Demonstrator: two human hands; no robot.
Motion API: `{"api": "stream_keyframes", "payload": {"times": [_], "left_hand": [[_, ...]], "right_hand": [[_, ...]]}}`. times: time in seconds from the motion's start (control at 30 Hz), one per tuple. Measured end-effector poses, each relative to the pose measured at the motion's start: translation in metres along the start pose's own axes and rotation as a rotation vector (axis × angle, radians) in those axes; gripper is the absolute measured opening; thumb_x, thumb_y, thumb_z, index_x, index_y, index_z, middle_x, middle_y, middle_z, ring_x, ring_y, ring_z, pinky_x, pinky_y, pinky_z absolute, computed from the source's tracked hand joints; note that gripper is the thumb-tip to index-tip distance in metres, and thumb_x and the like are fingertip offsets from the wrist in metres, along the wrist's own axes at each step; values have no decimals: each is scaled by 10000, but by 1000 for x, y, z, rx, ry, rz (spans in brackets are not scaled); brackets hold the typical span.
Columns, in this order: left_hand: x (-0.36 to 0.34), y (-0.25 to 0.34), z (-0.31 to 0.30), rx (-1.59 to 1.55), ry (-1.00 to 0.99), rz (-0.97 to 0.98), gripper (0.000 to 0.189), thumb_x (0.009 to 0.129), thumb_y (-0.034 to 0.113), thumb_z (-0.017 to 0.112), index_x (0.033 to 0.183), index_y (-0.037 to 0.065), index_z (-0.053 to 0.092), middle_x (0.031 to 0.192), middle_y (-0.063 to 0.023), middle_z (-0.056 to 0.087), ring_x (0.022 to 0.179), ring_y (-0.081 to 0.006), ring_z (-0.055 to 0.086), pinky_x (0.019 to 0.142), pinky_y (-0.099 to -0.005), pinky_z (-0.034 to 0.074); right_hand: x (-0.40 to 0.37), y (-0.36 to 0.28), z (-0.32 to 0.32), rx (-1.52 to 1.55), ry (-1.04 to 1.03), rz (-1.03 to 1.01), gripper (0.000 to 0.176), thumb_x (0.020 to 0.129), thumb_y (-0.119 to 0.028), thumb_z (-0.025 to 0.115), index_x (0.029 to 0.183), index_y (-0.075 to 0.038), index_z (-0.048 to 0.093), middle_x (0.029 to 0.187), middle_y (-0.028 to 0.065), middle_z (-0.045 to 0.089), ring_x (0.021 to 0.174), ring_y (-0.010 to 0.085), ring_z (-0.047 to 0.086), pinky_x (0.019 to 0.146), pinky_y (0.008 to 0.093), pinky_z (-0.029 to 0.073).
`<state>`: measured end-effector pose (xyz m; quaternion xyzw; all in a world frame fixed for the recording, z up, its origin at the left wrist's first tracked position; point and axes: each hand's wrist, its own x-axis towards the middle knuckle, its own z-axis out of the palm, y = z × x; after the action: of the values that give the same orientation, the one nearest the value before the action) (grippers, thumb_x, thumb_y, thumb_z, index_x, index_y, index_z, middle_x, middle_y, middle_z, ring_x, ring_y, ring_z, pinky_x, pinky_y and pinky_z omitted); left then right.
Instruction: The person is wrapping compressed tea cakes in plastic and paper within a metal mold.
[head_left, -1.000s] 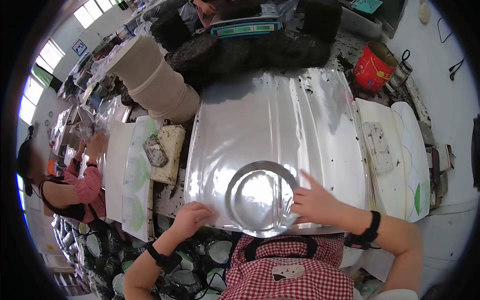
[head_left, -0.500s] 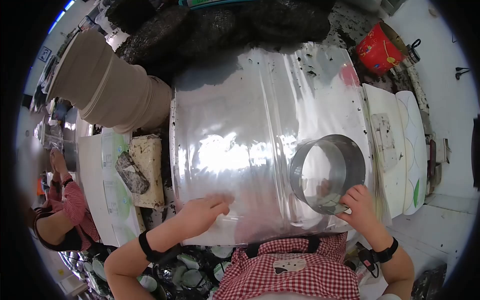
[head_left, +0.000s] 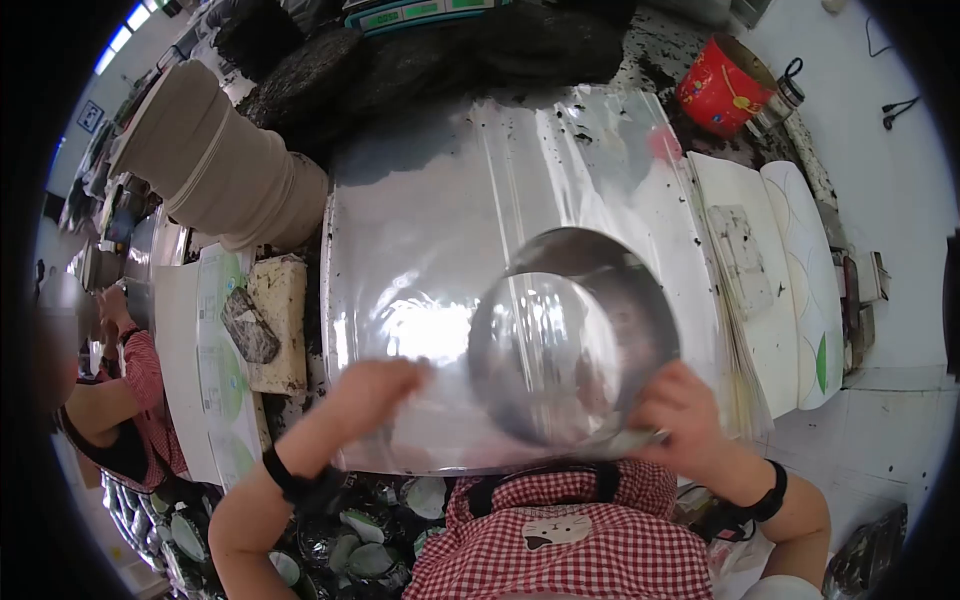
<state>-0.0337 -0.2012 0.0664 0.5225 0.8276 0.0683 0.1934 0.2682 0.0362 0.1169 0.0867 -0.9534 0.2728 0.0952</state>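
Observation:
A wide, shiny metal ring (head_left: 655, 290) is tilted over the front of a clear plastic sheet (head_left: 430, 230) that covers the work surface. My right hand (head_left: 680, 415) grips the ring's lower right edge, fingers wrapped on the wall and blurred by motion. My left hand (head_left: 375, 395) hovers at the front left of the sheet, apart from the ring. Motion smears its fingers. Dark crumbs dot the sheet's far part.
Dark lumpy slabs (head_left: 400, 85) lie behind the sheet, before a scale (head_left: 420, 12). Stacked tan discs (head_left: 215, 160) and a crusted block (head_left: 278, 320) stand left; a red bucket (head_left: 725, 85) and paper stack (head_left: 745, 240) right. Another person's arm (head_left: 125, 340) shows at far left.
My right hand has moved the metal ring left and toward me, raising and tilting it. My left hand has shifted slightly left. The view has swung a little.

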Motion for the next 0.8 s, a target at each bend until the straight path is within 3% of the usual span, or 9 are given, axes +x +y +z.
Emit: {"api": "stream_keyframes", "payload": {"times": [0.07,0.13,0.37,0.47,0.5,0.67,0.7,0.73,0.8], "left_hand": [[25,17,-69,-34,581,215,84,799,69,682,880,84,672,940,-68,688,845,-305,657,723,-385,510],[10,54,-120,-68,767,316,107,733,42,714,825,70,667,875,-64,683,801,-278,656,682,-356,498],[-53,94,-66,-13,180,508,97,729,133,744,810,106,697,827,1,696,764,-208,677,678,-339,515],[-81,52,21,-22,52,382,94,786,180,741,854,120,719,889,-5,710,776,-226,678,697,-354,535],[-73,37,42,-25,58,379,94,786,180,741,854,120,719,889,-5,710,776,-226,678,697,-354,535],[-66,26,24,-80,-200,60,490,816,302,731,1245,109,595,1045,-96,699,884,-314,679,768,-399,550],[-57,34,-17,-2,-186,20,683,755,264,779,1367,120,513,1194,-144,638,1094,-365,622,931,-459,513],[-42,14,-71,165,387,34,786,681,136,828,1396,122,502,1300,-162,587,1226,-364,551,1025,-459,458],[-29,-13,-112,376,730,115,828,711,145,830,1438,72,442,1468,-188,441,1397,-384,367,1131,-492,329]], "right_hand": [[3,-26,27,24,-106,-132,309,630,-310,768,797,-131,579,836,8,553,895,236,571,1036,534,446],[-7,-28,45,8,-82,-172,260,714,-340,729,786,-143,575,811,-8,536,915,204,564,1144,580,326],[30,49,47,-205,47,147,426,829,-409,686,1143,-124,656,1177,61,648,1158,257,565,1168,610,218],[-77,15,64,522,-484,90,640,856,-388,681,1407,-109,516,1464,93,507,1366,275,463,1195,517,223],[-86,5,49,238,-329,5,660,862,-387,680,1425,-103,486,1485,95,478,1377,270,448,1196,491,236],[-81,27,53,-158,-383,290,612,879,-392,681,1406,-141,497,1527,60,420,1448,228,337,1198,498,225],[-72,28,48,-182,-288,209,625,860,-394,693,1399,-140,504,1525,69,420,1448,227,336,1195,521,214],[-74,17,49,-164,-243,138,638,840,-396,706,1391,-139,510,1523,78,420,1448,227,334,1192,545,202],[-64,16,41,-160,-142,115,554,833,-288,732,1335,-135,554,1479,88,460,1398,244,411,1168,556,245]]}}
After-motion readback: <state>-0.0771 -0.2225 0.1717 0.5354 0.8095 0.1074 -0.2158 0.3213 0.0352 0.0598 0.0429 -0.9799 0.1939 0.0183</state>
